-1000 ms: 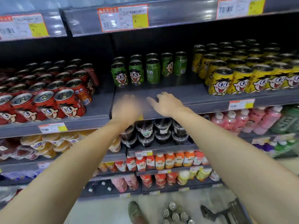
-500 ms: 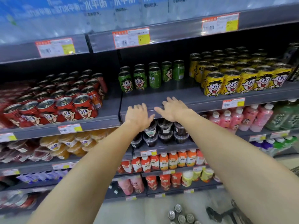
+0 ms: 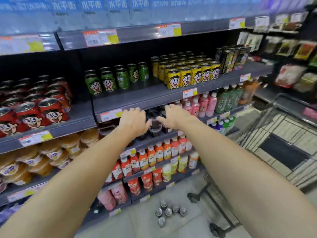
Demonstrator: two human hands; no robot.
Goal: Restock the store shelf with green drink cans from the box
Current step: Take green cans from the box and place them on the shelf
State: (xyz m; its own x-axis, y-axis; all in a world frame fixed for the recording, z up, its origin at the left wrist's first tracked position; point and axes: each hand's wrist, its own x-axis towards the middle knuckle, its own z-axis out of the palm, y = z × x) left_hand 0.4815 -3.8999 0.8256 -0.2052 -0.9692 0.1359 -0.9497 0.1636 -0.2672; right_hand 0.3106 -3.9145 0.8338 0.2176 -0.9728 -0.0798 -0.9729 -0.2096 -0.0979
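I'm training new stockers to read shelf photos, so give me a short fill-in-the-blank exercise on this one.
1. The green cans stand between the red cans and the ____ cans.
2. Both hands, left and right, hold ____.
3. Loose cans stand on the ____ below the shelves.
4. A wire shopping ____ stands to the person's right.

Missing words: yellow; nothing; floor; cart
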